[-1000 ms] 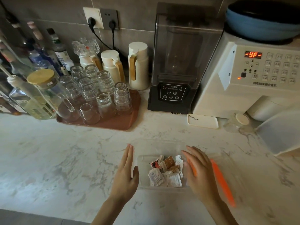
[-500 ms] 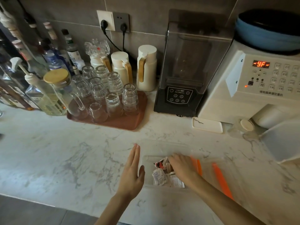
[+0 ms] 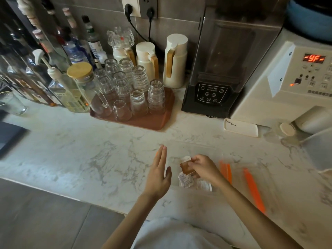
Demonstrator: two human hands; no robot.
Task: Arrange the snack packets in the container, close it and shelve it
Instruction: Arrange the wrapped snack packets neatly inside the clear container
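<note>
A clear plastic container (image 3: 218,159) with orange clips sits on the marble counter near its front edge. Several small snack packets (image 3: 186,181) lie inside it. My right hand (image 3: 203,167) is over the container and pinches a brown packet (image 3: 186,167), lifted a little above the others. My left hand (image 3: 159,174) stands on edge against the container's left side, fingers straight and holding nothing. To the right lies the clear lid (image 3: 255,189), marked by an orange strip.
A brown tray (image 3: 152,121) of upturned glasses stands behind the container, with bottles (image 3: 53,56) and a glass jug to its left. A black blender (image 3: 215,69), a white machine (image 3: 291,81), a small white dish (image 3: 240,127) and a translucent tub (image 3: 318,150) stand at the right.
My right hand went down into the container, took hold of a brown packet and has lifted it. My left hand stayed at the container's left side. The camera swung left.
</note>
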